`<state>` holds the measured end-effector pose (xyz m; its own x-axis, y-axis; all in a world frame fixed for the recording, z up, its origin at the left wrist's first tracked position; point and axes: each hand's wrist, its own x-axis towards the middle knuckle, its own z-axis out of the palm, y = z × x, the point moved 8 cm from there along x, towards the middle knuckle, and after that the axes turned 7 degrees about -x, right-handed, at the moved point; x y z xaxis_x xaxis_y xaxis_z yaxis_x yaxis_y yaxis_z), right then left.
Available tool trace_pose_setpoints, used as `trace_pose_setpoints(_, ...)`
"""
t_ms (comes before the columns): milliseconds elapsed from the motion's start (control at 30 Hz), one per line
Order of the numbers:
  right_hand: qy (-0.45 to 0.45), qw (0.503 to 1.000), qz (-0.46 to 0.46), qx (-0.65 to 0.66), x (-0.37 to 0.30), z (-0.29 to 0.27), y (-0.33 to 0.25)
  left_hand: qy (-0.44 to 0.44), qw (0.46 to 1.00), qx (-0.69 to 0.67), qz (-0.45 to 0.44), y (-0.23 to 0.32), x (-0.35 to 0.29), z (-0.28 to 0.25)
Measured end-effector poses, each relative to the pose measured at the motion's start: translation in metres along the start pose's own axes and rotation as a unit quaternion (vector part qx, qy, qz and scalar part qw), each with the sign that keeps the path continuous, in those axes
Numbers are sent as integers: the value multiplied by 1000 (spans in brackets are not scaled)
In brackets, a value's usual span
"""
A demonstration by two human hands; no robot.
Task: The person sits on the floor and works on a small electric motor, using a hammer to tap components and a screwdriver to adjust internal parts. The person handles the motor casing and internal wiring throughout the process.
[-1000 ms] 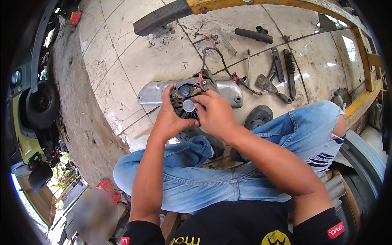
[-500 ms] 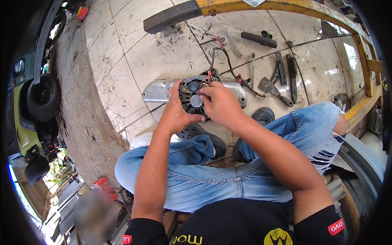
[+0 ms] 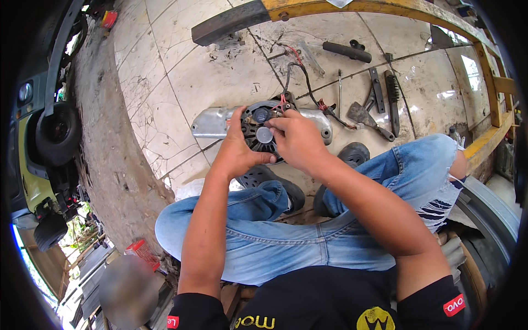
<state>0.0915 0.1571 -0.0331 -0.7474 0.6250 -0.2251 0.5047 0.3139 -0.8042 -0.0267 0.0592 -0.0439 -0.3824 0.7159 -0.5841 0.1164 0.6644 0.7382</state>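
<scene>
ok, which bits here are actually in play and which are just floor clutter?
In hand:
- round black motor part, gripped by left hand and right hand
- its red and black wires

Lying about:
- silver metal cover
- wire brush
- scraper
- black-handled tool
- yellow frame
</scene>
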Motion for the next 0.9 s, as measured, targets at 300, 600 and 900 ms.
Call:
trace_pose_setpoints(300,27,995,56,81,-10,-4,3,5,1000,-16,11,-1,2,3)
trace_pose_setpoints(600,26,990,83,113,-14,-4,5,20,1000,3,3,-2,0,2)
trace_pose_setpoints(900,-52,984,122,116,-18,-6,6,27,999,23,8,-8,-1,2)
